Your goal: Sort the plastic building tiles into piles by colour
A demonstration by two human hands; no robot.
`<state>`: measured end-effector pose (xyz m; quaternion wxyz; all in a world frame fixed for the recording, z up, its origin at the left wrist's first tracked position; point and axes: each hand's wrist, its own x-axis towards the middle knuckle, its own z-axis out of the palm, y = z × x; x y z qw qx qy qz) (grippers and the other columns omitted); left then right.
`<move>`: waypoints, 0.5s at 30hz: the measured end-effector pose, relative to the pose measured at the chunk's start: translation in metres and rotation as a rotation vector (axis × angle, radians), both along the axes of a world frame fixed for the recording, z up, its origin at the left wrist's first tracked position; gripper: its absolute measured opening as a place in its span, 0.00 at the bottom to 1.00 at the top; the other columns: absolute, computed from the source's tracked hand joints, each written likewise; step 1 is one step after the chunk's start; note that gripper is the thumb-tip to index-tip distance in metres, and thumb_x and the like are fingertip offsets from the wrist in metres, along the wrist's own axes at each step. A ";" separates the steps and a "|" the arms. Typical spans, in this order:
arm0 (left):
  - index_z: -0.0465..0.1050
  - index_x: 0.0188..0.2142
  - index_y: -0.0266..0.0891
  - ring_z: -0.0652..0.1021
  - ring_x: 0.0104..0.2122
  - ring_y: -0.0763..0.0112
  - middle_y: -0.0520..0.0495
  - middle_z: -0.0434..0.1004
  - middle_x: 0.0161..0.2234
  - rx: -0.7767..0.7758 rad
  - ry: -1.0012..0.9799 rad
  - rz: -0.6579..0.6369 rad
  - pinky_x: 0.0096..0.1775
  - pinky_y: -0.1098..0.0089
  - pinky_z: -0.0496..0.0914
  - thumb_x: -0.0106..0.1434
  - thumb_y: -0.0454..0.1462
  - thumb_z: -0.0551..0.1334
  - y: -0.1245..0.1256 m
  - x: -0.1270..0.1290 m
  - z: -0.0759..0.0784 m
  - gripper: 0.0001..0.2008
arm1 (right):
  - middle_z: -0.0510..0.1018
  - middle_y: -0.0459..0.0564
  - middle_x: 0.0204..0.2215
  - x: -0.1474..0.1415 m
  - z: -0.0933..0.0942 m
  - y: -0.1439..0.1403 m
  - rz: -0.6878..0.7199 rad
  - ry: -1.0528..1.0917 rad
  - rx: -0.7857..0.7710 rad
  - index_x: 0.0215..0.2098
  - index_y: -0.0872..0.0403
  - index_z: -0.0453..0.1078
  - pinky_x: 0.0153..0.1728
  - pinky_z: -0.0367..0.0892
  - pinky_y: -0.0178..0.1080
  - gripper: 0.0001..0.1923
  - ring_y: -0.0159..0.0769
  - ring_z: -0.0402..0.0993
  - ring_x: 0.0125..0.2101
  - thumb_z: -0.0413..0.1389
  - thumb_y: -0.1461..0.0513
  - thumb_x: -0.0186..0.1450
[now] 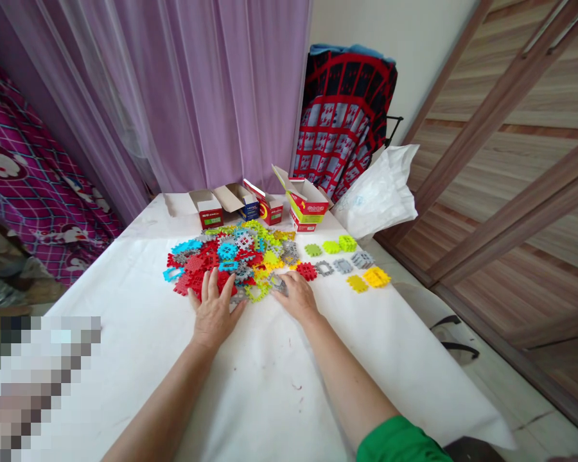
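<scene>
A heap of flat, notched plastic building pieces (226,251) in red, blue, yellow, green and grey lies on the white-covered table (270,372). My left hand (214,312) rests with spread fingers against the near left side of the heap, over red pieces (192,263). At the heap's near right edge, my right hand (296,295) has its fingers closed on a grey notched piece (276,281). Beside the right hand lie a red piece (307,271) and a grey frame-shaped piece (324,268).
Open cardboard boxes (212,215) stand behind the heap, with a red and green box (308,208) at their right. A white bag (378,192) sits at the far right corner. Right of the heap are small groups of green (347,243), grey (362,259) and yellow pieces (376,277).
</scene>
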<state>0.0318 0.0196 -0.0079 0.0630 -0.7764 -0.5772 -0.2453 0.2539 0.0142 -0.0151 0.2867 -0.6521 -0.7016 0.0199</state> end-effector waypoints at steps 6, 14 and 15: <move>0.68 0.56 0.44 0.55 0.65 0.46 0.34 0.55 0.66 0.049 -0.049 -0.061 0.61 0.40 0.46 0.62 0.42 0.59 0.002 -0.005 0.000 0.22 | 0.78 0.52 0.34 0.011 -0.011 0.004 -0.114 0.273 0.023 0.38 0.51 0.74 0.41 0.67 0.38 0.12 0.38 0.73 0.36 0.50 0.56 0.64; 0.74 0.49 0.44 0.76 0.45 0.60 0.42 0.78 0.45 0.118 -0.083 -0.316 0.49 0.59 0.65 0.67 0.40 0.55 -0.001 0.001 0.007 0.14 | 0.77 0.45 0.24 0.015 -0.003 0.003 0.008 1.092 -0.172 0.45 0.54 0.70 0.20 0.61 0.32 0.25 0.29 0.67 0.20 0.59 0.50 0.54; 0.74 0.49 0.45 0.76 0.43 0.61 0.43 0.79 0.43 0.104 -0.089 -0.321 0.47 0.60 0.66 0.67 0.40 0.55 -0.002 0.003 0.007 0.14 | 0.77 0.46 0.25 0.012 0.000 0.002 0.035 1.126 -0.210 0.44 0.54 0.71 0.19 0.59 0.31 0.24 0.28 0.65 0.19 0.59 0.49 0.54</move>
